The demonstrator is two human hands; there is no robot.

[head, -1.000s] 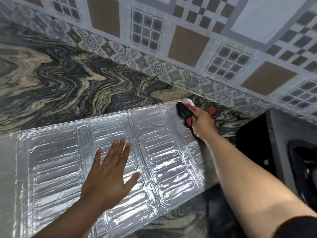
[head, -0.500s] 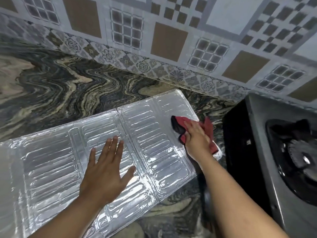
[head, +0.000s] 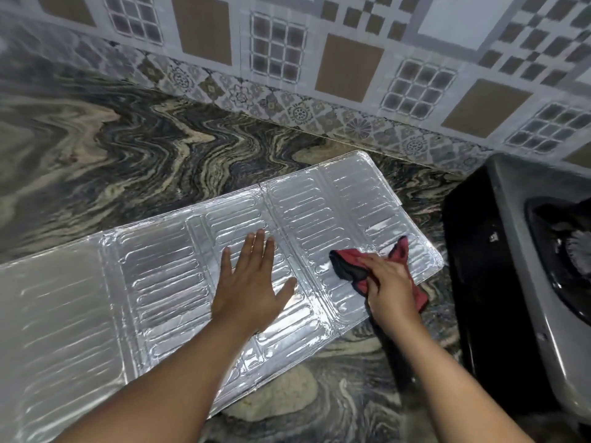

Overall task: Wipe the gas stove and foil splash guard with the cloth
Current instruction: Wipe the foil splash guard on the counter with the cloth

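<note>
The foil splash guard (head: 153, 282) lies flat and unfolded on the marbled countertop, its embossed panels running from the left edge to near the stove. My left hand (head: 252, 282) presses flat on a middle panel, fingers straight and spread. My right hand (head: 391, 287) grips a red and black cloth (head: 347, 266) against the rightmost panel, near its front edge. Part of the cloth sticks out behind and beside my fingers. The gas stove (head: 527, 251) stands at the right, grey-topped with a black side and a black burner (head: 572, 251).
The dark swirled countertop (head: 144, 148) stretches behind and in front of the guard. A patterned tiled wall (head: 351, 59) rises along the back. A narrow gap of counter separates the guard's right end from the stove's black side.
My right hand has drawn the cloth from the guard's far right corner down toward its front edge. My left hand has stayed pressed on the middle panel.
</note>
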